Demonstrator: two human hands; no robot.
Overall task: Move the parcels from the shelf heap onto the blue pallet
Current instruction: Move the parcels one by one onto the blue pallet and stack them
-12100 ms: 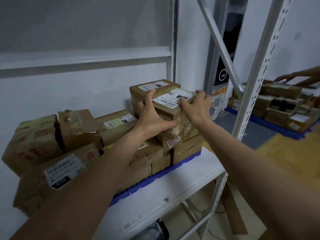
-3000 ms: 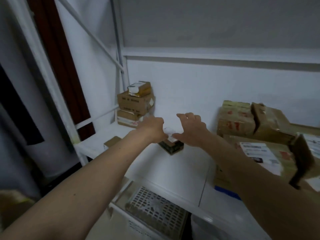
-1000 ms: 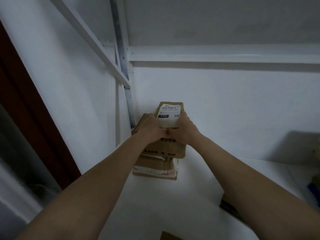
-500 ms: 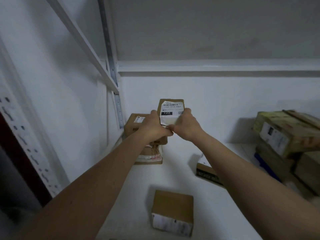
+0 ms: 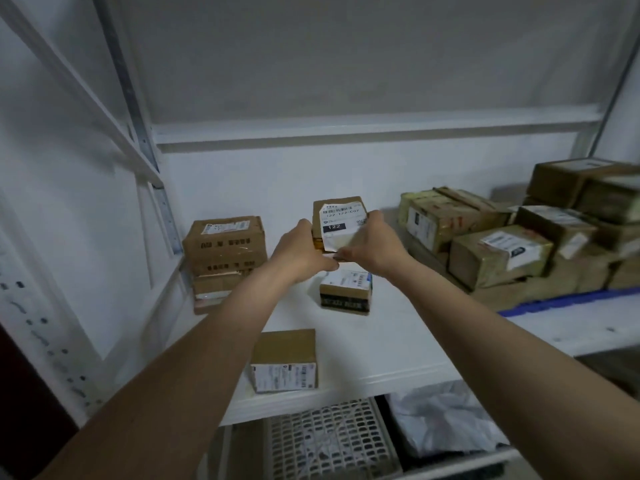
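Evidently light and stiff, the small parcel (image 5: pixel 337 224) is held above the shelf (image 5: pixel 398 341), clamped at its lower side edges by the left hand (image 5: pixel 300 250) and right hand (image 5: pixel 372 244), where it is best gripped.

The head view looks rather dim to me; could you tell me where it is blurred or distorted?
Head view: dim, flat light. The label on the held parcel reads sharply, "122" legible; the stacked parcels on the blue pallet smear toward the right edge. The wide-angle lens splays the shelf uprights outward. Left hand and right hand look sharp.
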